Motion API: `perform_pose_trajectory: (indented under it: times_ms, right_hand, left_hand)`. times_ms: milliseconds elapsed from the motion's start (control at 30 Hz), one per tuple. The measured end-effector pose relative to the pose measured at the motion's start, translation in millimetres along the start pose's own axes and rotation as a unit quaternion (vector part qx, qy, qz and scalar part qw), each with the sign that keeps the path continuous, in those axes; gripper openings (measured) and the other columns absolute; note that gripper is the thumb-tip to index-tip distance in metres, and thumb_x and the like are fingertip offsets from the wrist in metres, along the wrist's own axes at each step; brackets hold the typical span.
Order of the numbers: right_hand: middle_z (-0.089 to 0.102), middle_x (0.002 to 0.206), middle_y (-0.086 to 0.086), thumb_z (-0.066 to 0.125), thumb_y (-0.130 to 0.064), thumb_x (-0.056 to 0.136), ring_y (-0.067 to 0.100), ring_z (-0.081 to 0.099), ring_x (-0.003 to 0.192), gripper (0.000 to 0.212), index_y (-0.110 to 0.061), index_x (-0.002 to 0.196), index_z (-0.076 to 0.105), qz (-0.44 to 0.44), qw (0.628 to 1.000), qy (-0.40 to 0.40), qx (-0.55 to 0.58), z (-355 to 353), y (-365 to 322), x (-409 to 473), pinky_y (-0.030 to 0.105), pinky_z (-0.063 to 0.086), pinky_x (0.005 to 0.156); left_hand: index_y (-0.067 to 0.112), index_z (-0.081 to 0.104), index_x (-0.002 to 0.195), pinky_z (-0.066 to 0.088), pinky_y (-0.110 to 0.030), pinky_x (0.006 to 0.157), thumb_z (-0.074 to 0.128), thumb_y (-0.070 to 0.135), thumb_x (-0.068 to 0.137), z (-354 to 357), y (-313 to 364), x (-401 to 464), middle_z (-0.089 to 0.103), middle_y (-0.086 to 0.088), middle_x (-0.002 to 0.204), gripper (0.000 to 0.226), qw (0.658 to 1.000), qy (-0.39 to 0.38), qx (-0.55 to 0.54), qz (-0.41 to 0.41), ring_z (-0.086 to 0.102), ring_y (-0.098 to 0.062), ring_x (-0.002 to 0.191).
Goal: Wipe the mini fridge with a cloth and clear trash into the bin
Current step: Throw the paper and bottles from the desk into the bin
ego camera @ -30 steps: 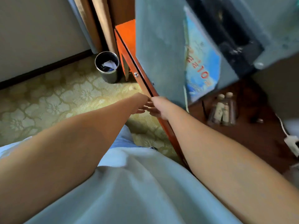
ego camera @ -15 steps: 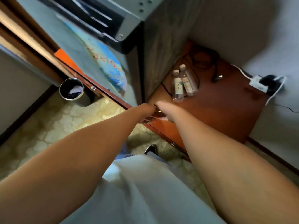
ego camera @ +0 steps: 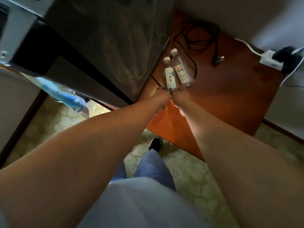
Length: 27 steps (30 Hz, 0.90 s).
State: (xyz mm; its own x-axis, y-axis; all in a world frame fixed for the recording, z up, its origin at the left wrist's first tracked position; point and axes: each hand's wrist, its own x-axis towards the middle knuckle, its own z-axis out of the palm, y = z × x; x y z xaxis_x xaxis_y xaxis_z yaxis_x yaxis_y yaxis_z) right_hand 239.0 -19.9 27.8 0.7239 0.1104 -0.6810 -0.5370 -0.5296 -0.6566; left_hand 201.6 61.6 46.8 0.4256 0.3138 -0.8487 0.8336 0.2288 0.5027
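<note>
Both arms reach out over the near edge of a reddish wooden cabinet top. The left hand and the right hand meet side by side at the foot of two small clear water bottles that stand together, touching, with white caps. The fingers of both hands are hidden behind the knuckles and wrists, so I cannot tell whether either hand is curled, flat, or holding anything; the fingertips seem to be right at the base of the nearer bottle.

The mini fridge, dark and grey, stands on the cabinet just left of the bottles, its side wall showing faint streaks. A blue printed sheet hangs at its lower left.

Behind the bottles a black cable lies coiled, its plug resting on the wood. At the far right a white power strip sits at the cabinet's edge with a white cord running from it.

Below, a patterned pale green carpet shows, with a blue trouser leg and a black shoe.
</note>
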Motion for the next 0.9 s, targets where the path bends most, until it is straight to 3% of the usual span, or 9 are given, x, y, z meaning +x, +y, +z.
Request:
perform_pose_trajectory:
  times_ms: [67, 167, 333, 433, 500, 600, 667, 733, 900]
  right_hand:
    - [0.063, 0.111, 0.000, 0.057, -0.018, 0.095, 0.016, 0.059, 0.096, 0.038, -0.016, 0.134, 0.056, -0.014, 1.000, 0.003, -0.013, 1.8, 2.4, 9.2, 0.030, 0.047, 0.076]
    - [0.064, 0.113, 0.001, 0.056, -0.021, 0.097, 0.017, 0.058, 0.097, 0.040, -0.017, 0.136, 0.052, -0.012, 0.999, -0.015, -0.027, 4.5, 7.2, 18.7, 0.029, 0.046, 0.079]
    - [0.070, 0.112, 0.002, 0.055, -0.035, 0.085, 0.025, 0.068, 0.100, 0.044, -0.023, 0.127, 0.056, -0.008, 0.999, -0.028, -0.042, 13.0, 21.9, 28.9, 0.047, 0.056, 0.091]
    - [0.069, 0.104, 0.004, 0.062, -0.036, 0.081, 0.027, 0.067, 0.094, 0.035, -0.026, 0.115, 0.057, 0.012, 0.999, -0.023, -0.025, 16.8, 26.7, 17.0, 0.045, 0.057, 0.086]
    - [0.069, 0.100, 0.009, 0.065, -0.042, 0.069, 0.029, 0.067, 0.086, 0.043, -0.028, 0.108, 0.053, 0.035, 0.998, -0.035, -0.035, 17.1, 29.4, 4.3, 0.046, 0.056, 0.077]
    - [0.063, 0.105, 0.007, 0.070, -0.049, 0.050, 0.028, 0.065, 0.097, 0.070, -0.026, 0.112, 0.047, 0.053, 0.988, -0.108, -0.092, 15.8, 35.2, -5.7, 0.045, 0.056, 0.088]
    - [0.060, 0.114, 0.009, 0.080, -0.048, 0.050, 0.027, 0.064, 0.106, 0.084, -0.022, 0.121, 0.044, 0.085, 0.974, -0.160, -0.139, 9.5, 19.6, -30.1, 0.043, 0.055, 0.094]
    - [0.063, 0.113, 0.012, 0.086, -0.041, 0.069, 0.025, 0.065, 0.103, 0.072, -0.014, 0.123, 0.046, 0.105, 0.944, -0.243, -0.199, 3.7, 4.8, -51.4, 0.040, 0.054, 0.095]
    - [0.067, 0.112, 0.008, 0.071, -0.055, 0.086, 0.018, 0.070, 0.098, 0.048, -0.018, 0.113, 0.057, 0.129, 0.857, -0.349, -0.357, 8.9, -24.1, -93.9, 0.040, 0.049, 0.105]
  left_hand:
    - [0.022, 0.056, 0.130, 0.044, -0.036, 0.073, 0.062, 0.031, 0.095, 4.7, 1.3, 11.9, 0.069, -0.009, 0.116, 0.036, 1.000, 0.003, 0.000, -0.002, 0.057, -0.020, 0.085]
    - [0.020, 0.056, 0.131, 0.042, -0.030, 0.071, 0.055, 0.020, 0.097, 3.5, 5.1, 19.7, 0.065, -0.005, 0.099, 0.034, 1.000, 0.007, -0.002, -0.005, 0.054, -0.017, 0.079]
    - [0.024, 0.057, 0.132, 0.051, -0.037, 0.087, 0.053, 0.028, 0.092, 1.2, -0.9, 28.3, 0.068, -0.003, 0.116, 0.041, 0.999, -0.011, 0.006, -0.036, 0.064, -0.021, 0.104]
    - [0.020, 0.058, 0.131, 0.052, -0.035, 0.086, 0.054, 0.030, 0.094, -8.1, -9.4, 27.5, 0.072, -0.002, 0.086, 0.039, 0.999, -0.005, -0.001, -0.046, 0.064, -0.015, 0.084]
    - [0.016, 0.057, 0.130, 0.050, -0.031, 0.076, 0.054, 0.032, 0.097, -17.6, -16.6, 21.4, 0.068, -0.001, 0.064, 0.037, 0.998, -0.018, 0.012, -0.051, 0.060, -0.014, 0.071]
    - [0.013, 0.061, 0.119, 0.046, -0.028, 0.067, 0.055, 0.033, 0.098, -35.3, -29.9, 7.6, 0.068, -0.003, 0.072, 0.029, 0.996, -0.037, 0.060, -0.059, 0.058, -0.014, 0.060]
    - [0.014, 0.062, 0.103, 0.045, -0.026, 0.063, 0.054, 0.035, 0.099, -49.3, -38.0, -6.2, 0.067, -0.003, 0.076, 0.022, 0.989, -0.070, 0.113, -0.056, 0.057, -0.014, 0.059]
    - [0.014, 0.061, 0.094, 0.042, -0.024, 0.061, 0.052, 0.036, 0.098, -64.5, -42.8, -21.8, 0.062, -0.003, 0.072, 0.024, 0.977, -0.119, 0.166, -0.064, 0.051, -0.014, 0.053]
    - [0.010, 0.060, 0.113, 0.048, -0.033, 0.083, 0.050, 0.043, 0.091, -96.7, -53.3, -54.8, 0.065, -0.007, 0.099, 0.041, 0.930, -0.221, 0.254, -0.150, 0.063, -0.022, 0.082]
